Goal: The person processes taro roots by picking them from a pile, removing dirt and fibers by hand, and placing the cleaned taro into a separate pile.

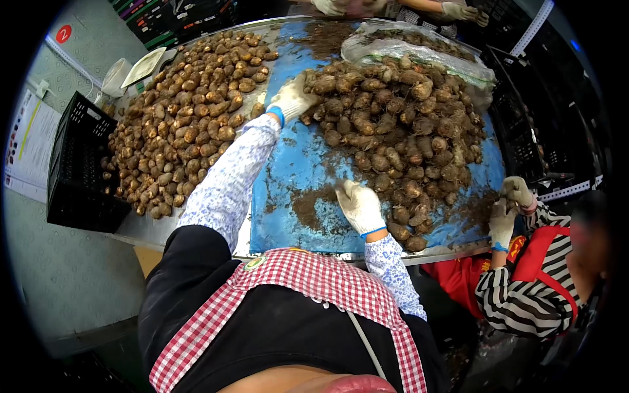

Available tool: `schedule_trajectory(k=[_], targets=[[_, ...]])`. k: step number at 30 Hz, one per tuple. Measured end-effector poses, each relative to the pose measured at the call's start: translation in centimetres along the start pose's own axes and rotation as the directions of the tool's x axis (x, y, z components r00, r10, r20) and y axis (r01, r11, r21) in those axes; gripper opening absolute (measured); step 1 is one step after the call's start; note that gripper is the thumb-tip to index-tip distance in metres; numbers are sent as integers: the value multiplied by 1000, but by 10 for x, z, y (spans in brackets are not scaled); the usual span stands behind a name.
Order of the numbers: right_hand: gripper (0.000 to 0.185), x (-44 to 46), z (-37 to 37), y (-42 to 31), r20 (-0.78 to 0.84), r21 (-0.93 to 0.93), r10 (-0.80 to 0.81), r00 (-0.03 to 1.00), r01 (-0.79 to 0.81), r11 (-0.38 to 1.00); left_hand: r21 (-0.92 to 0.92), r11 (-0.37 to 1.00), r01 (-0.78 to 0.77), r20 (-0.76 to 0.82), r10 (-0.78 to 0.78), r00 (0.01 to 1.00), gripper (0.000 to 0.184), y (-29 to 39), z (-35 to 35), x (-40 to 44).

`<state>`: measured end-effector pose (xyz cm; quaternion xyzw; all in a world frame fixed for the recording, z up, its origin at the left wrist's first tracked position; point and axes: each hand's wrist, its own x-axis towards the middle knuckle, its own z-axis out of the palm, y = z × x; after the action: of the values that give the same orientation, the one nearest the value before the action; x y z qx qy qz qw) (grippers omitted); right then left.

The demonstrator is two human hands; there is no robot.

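My left hand [293,99], in a white knit glove with a blue cuff, reaches to the left edge of a heap of brown, hairy taro corms [400,118]. It touches the heap, and its fingertips are partly hidden against the corms. Nearer to me, my right hand [359,206], gloved the same way, is held over the blue sheet [278,216] beside a patch of loose dark soil [308,206]. Its fingers are curled together; whatever they may hold is too small to make out.
Cleaner-looking taro corms [190,124] lie spread at left, beside a black crate [82,164]. A clear plastic sack [426,46] lies behind the heap. At right, a co-worker's gloved hands [508,209] are at the table edge; another person's gloved hands [462,12] show at the far side.
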<state>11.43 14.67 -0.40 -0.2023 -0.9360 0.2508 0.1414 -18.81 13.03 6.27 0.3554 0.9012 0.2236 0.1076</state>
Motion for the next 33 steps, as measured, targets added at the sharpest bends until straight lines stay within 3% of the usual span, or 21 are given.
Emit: schedule_trajectory(k=[2,3,4,5,6,9,12,14,15,16,18,21,22,23,24,25,26,27,29,33], targets=[[30,-6,4,11,-39,-25,-90,995,89,996,-33,993,-111,-120,106,987,75,4,11,18],[51,-8,2,14,68,-18,-12,998,13,1000,-63,980,-189,-191,174,966,74,8,19,28],[49,-6,0,17,58,29,31,998,-33,999,-87,961,-264,-260,234,937,73,12,25,40],[47,-8,-2,16,64,76,70,996,-74,994,-216,976,-30,-1,31,1000,68,25,23,46],[45,-11,-3,15,82,121,101,991,-111,986,-283,959,19,215,44,976,64,20,34,46],[42,0,-6,11,50,242,84,995,-93,966,-100,985,-138,68,145,987,62,39,40,-4],[42,10,-3,4,101,300,82,992,-109,948,54,971,-232,96,226,969,61,43,27,-47],[43,20,-6,-11,181,250,100,978,-144,957,-234,943,-235,235,289,928,64,25,25,-60],[48,25,5,-8,140,290,41,989,-80,954,-208,924,-320,212,362,908,65,-4,50,-58],[52,33,8,-10,122,333,-59,991,15,943,-34,905,-423,160,423,892,63,-11,49,-69],[55,51,5,-18,203,246,-153,967,101,964,-44,863,-503,93,504,858,60,-28,61,-65],[55,78,25,-12,301,213,-271,914,212,954,-55,802,-595,207,592,779,54,-35,54,-34],[54,86,26,-11,374,166,-241,896,191,968,-33,722,-691,168,686,708,47,-34,44,-18],[54,91,30,-9,456,124,-206,866,167,978,-73,842,-535,225,536,814,43,-16,22,-5],[54,97,33,-5,532,80,-167,830,147,986,-137,828,-543,68,555,829,39,-12,15,16],[54,97,35,-1,504,133,-191,842,142,981,-193,802,-566,-91,559,824,36,-9,9,37],[55,99,27,-4,522,131,-148,840,92,987,-281,938,-201,125,244,962,38,14,-16,53],[55,98,35,3,481,173,-151,863,76,982,-306,915,-264,3,279,960,40,8,-6,88],[54,94,37,8,381,241,-155,912,64,968,-301,939,-165,193,230,954,44,-13,15,169],[44,93,26,15,387,256,-166,907,67,964,25,863,-504,247,483,840,51,-38,62,256]])
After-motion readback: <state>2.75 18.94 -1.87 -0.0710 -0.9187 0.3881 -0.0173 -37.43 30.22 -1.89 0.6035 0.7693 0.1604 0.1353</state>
